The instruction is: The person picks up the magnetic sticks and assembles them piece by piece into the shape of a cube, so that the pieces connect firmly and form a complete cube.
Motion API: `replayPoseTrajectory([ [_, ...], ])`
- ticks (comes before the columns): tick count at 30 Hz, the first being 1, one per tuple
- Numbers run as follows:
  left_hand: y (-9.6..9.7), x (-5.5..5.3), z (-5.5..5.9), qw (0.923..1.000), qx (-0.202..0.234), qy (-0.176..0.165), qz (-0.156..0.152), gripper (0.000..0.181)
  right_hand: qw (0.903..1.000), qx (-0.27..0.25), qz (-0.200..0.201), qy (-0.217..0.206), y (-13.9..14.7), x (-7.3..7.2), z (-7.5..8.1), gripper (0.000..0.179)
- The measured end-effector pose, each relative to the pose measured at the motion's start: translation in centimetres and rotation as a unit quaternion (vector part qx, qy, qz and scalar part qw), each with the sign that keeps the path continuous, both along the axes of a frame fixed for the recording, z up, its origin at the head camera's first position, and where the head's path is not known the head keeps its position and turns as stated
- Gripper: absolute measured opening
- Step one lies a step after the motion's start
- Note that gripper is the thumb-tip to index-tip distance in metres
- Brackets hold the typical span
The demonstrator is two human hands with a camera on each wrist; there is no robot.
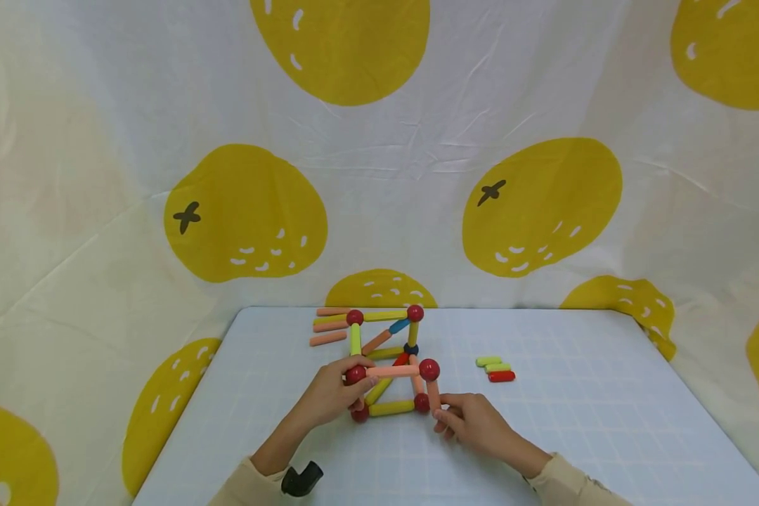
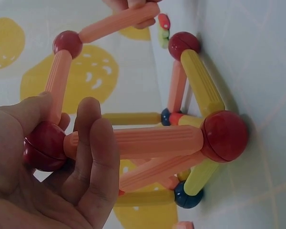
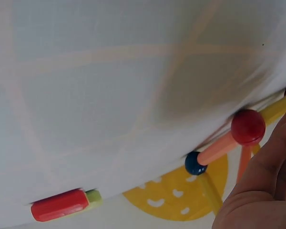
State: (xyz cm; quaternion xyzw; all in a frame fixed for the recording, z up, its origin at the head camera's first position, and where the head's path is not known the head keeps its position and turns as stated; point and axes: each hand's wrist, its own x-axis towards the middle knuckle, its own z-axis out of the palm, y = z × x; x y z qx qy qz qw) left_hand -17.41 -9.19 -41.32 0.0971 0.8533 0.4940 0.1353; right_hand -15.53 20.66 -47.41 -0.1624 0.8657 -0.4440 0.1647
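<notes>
A frame of coloured rods and balls stands at mid-table. My left hand [image 1: 329,395] grips the red ball [image 2: 46,143] at its near upper left corner, thumb and fingers around it. From that ball an orange rod [image 1: 393,371] runs across to another red ball [image 1: 429,370]. Another orange rod [image 1: 433,396] hangs down from there, and my right hand [image 1: 474,423] pinches its lower end. In the left wrist view this end is apart from the lower right red ball [image 2: 183,45]. Yellow rods [image 1: 392,407] form the base edges, with a dark blue ball [image 1: 411,348] at the back.
Several loose orange rods [image 1: 328,339] lie behind the frame on the left. To the right are two short lime rods [image 1: 489,361] and a short red rod [image 1: 502,377]. A patterned cloth [image 1: 379,211] hangs behind the white table [image 1: 607,422].
</notes>
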Motion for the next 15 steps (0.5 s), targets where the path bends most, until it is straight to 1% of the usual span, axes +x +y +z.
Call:
replayPoseTrajectory([
  [6, 0.0, 0.0, 0.0, 1.0000, 0.007, 0.004, -0.002, 0.034, 0.9999, -0.002, -0.011, 0.004, -0.5, -0.5, 0.7, 0.038],
  [9, -0.1, 0.1, 0.0, 1.0000, 0.008, 0.001, 0.002, 0.035, 0.9998, 0.006, -0.017, 0.003, -1.1, -1.0, 0.9, 0.042],
  [12, -0.1, 0.1, 0.1, 1.0000, 0.007, -0.002, 0.004, 0.036, 0.9997, 0.006, -0.021, 0.005, -1.5, -1.4, 1.0, 0.040],
  [15, 0.0, 0.1, 0.0, 1.0000, 0.004, -0.001, 0.003, 0.036, 0.9997, 0.005, -0.019, 0.014, -1.8, -1.8, 0.9, 0.035],
])
